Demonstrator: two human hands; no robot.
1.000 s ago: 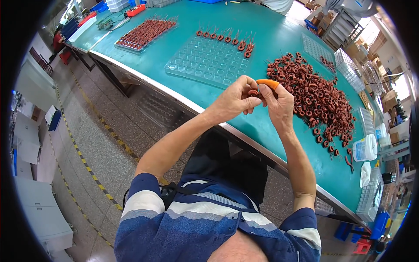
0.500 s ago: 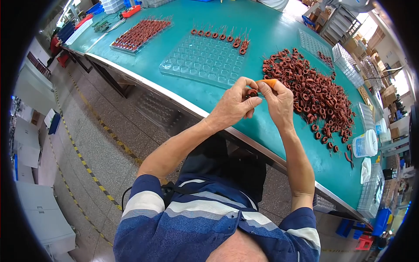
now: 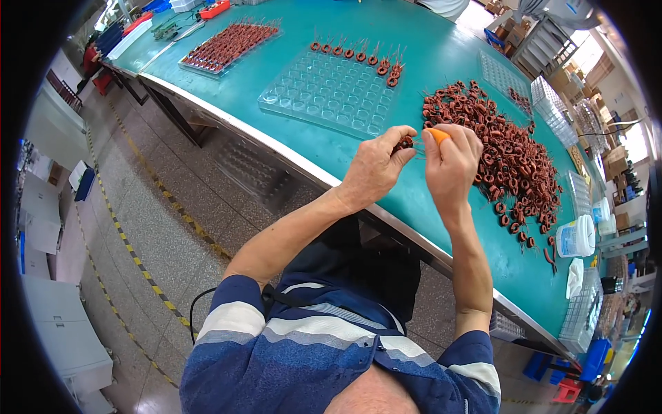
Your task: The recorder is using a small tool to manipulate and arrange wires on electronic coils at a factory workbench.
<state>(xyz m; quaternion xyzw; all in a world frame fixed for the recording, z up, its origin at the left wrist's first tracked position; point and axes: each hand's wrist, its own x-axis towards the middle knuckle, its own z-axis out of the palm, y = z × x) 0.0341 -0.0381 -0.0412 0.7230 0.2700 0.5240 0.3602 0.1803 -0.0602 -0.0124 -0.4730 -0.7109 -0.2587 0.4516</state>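
My left hand (image 3: 376,165) pinches a small ring-shaped coil (image 3: 404,143) wound with reddish-brown wire, its thin wire leads pointing toward my right hand. Close beside it is my right hand (image 3: 452,162), closed, thumb pressed against a finger wearing an orange finger cover (image 3: 438,135). Whether a lead is caught between those fingertips is too small to tell. Beyond my left hand lies a clear plastic tray (image 3: 310,90) of round pockets, with several coils (image 3: 360,56) standing along its far and right edges, leads up. A big heap of similar coils (image 3: 510,145) lies right of my hands.
Another tray full of coils (image 3: 231,47) sits at the far left of the green table (image 3: 420,207). To the right are a white tub (image 3: 576,237), red-handled pliers (image 3: 550,255), a white cloth (image 3: 575,277) and stacked clear trays (image 3: 552,107). The table's edge runs before me.
My right hand has drawn slightly right, away from the coil, and turned, its fingers curling more. My left hand still holds the coil. The whole view has shifted a little.
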